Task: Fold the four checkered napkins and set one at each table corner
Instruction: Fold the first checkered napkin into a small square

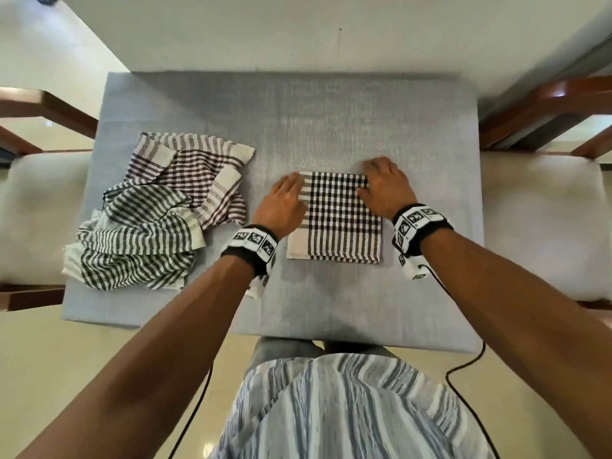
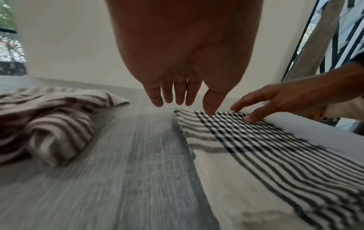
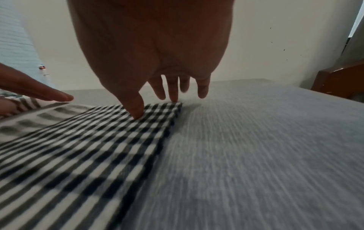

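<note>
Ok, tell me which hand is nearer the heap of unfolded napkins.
Left. The left hand rests on the folded napkin's left edge, beside the heap of unfolded napkins; the right hand presses its far right corner, farther away.

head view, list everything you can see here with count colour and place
folded napkin: one, black and white check, flat on the table right of centre
napkin pile: unfolded, count unclear, brown-white and dark-white checks, crumpled on the table's left side
table: one, grey cloth top, against the white wall
chairs: two, brown wood with cream seats, one on each side of the table
cable: one, black, hanging off the table's near right edge
left hand: flat, fingers straight, on the folded napkin's far left corner
right hand: fingers spread, pressing its far right corner
</note>
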Demonstrator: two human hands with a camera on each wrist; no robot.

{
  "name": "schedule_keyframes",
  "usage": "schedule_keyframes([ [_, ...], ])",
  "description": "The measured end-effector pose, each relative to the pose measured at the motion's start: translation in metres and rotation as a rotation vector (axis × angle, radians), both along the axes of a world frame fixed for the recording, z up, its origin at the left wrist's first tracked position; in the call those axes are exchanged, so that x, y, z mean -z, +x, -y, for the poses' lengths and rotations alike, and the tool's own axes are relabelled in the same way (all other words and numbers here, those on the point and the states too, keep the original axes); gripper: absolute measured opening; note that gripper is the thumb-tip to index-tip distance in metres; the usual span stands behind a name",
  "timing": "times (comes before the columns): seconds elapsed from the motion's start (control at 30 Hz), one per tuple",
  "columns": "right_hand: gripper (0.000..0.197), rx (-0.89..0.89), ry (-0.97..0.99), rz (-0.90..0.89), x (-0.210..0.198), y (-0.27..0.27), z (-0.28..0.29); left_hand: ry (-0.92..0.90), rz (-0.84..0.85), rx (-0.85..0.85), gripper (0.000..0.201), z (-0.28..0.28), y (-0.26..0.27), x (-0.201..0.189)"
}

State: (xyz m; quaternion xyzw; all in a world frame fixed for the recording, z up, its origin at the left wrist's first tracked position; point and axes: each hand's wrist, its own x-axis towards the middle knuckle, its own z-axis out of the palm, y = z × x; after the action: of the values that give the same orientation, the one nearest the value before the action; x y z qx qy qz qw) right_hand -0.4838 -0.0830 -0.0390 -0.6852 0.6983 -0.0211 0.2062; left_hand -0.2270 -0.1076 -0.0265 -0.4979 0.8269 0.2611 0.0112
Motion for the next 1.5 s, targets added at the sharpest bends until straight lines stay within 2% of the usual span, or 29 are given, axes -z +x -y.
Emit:
schedule_keyframes([
  [0.1, 0.053, 0.008, 0.061, 0.004, -0.005, -0.003, 0.011, 0.039, 0.105, 0.078, 0.064, 0.011, -0.016, 0.001],
  [0.2, 0.041, 0.028, 0.091, 0.077, -0.005, -0.006, 0.015, 0.052, 0.083, 0.090, 0.066, -0.001, -0.029, 0.004],
  [0.33, 0.025, 0.112, 0.154, 0.289, -0.009, -0.011, 0.008, 0.073, 0.026, 0.099, 0.069, -0.027, -0.038, 0.008],
  [0.43, 0.013, 0.294, 0.142, 0.495, -0.018, -0.016, -0.006, 0.060, 0.015, 0.135, 0.067, -0.046, -0.044, 0.009],
  [0.57, 0.019, 0.520, 0.080, 0.703, -0.023, -0.032, -0.032, 0.101, -0.012, 0.212, 0.070, -0.064, -0.058, 0.011],
  [0.77, 0.034, 0.940, -0.111, 0.980, -0.038, -0.052, -0.082, 0.200, -0.027, 0.342, 0.092, -0.084, -0.087, 0.009],
  [0.87, 0.041, 1.057, -0.144, 1.092, -0.045, -0.054, -0.103, 0.208, -0.013, 0.398, 0.101, -0.097, -0.102, 0.006],
  [0.97, 0.044, 1.134, -0.146, 1.148, -0.050, -0.049, -0.121, 0.178, 0.005, 0.373, 0.102, -0.110, -0.113, 0.002],
  [1.1, 0.042, 1.200, -0.100, 1.189, -0.050, -0.039, -0.146, 0.128, 0.078, 0.354, 0.095, -0.123, -0.117, -0.003],
  [1.17, 0.040, 1.201, -0.068, 1.194, -0.050, -0.035, -0.156, 0.102, 0.069, 0.357, 0.084, -0.128, -0.112, -0.003],
  [1.23, 0.035, 1.178, -0.039, 1.174, -0.052, -0.033, -0.163, 0.016, 0.008, 0.367, 0.062, -0.132, -0.104, -0.002],
  [1.33, 0.015, 1.127, 0.024, 1.091, -0.052, -0.036, -0.171, -0.074, -0.118, 0.319, 0.036, -0.131, -0.088, -0.002],
  [1.43, 0.004, 1.093, 0.106, 1.062, -0.050, -0.044, -0.180, -0.085, -0.234, 0.274, 0.029, -0.121, -0.071, -0.002],
  [1.5, 0.012, 1.056, 0.173, 1.076, -0.054, -0.050, -0.186, -0.062, -0.323, 0.265, 0.029, -0.114, -0.061, -0.002],
])
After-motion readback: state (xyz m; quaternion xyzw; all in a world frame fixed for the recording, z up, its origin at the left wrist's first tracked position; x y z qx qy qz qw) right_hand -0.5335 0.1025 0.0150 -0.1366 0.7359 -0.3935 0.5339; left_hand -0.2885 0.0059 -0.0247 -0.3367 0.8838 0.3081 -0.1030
